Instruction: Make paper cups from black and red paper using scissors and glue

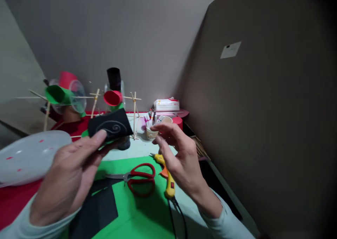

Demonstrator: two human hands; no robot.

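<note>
Left hand (71,168) pinches the black piece (122,119), left of centre — we'd grip its edge, sparing the pale spiral (116,128). Right hand (183,158) loosely curled, seemingly empty, near the glue gun (171,185) — we'd mind its nozzle (152,155).

Person's left sleeve (22,222) and right sleeve (231,223) matching: long, pale grey-blue, plain fabric. Left cuff (63,220): thin pale edge curving round wrist. Right cuff (217,224): soft creases bunched behind it. Left hand (72,165), right hand (181,158) bare from wrists down.
</note>
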